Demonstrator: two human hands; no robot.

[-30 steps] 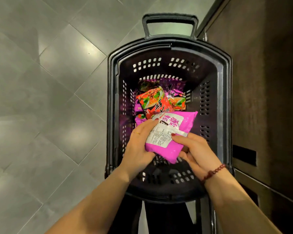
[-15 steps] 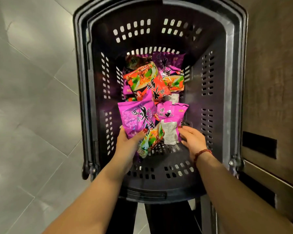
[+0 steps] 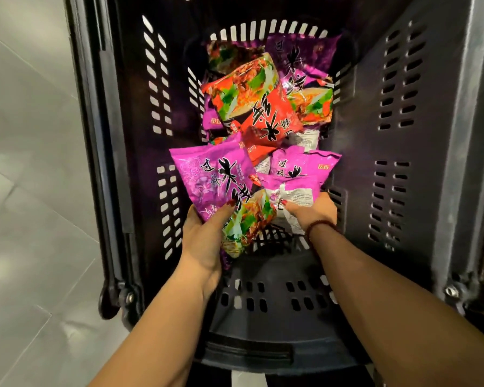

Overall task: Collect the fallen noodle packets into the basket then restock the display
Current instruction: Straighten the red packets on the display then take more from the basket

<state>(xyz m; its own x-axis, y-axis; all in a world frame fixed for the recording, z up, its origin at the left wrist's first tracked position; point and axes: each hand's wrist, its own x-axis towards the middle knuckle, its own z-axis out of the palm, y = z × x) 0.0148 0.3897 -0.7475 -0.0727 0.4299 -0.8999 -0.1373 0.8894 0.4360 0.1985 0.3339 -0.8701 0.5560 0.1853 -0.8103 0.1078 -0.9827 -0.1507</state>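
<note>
Since half a second ago both arms have reached further into the basket (image 3: 375,169), and the right grip (image 3: 310,213), which then only touched a packet with straight fingers, now has it pinched. The left grip (image 3: 204,236) holds the same purple packet (image 3: 210,180) as before.

The left grip is closed on that packet near the basket's near-left corner. The thumb lies across the front of the packet's lower edge and the fingers are hidden behind it. The packet is raised and tilted, and its end printed in green and orange hangs below the thumb.

The right grip is by the basket's right wall. Its thumb presses on the white label of a crumpled purple packet (image 3: 294,191) and its fingers are curled underneath. A bead bracelet (image 3: 322,226) circles that wrist.

The other noodle packets lie in a loose pile in the middle and far end of the basket. An orange-red packet (image 3: 252,101) lies on top at a slant. A dark purple packet (image 3: 302,57) leans at the far wall, and further packets are partly buried under these, too covered to count. The near end of the basket floor shows bare slotted plastic.

Grey floor tiles (image 3: 25,191) run along the basket's left side.
</note>
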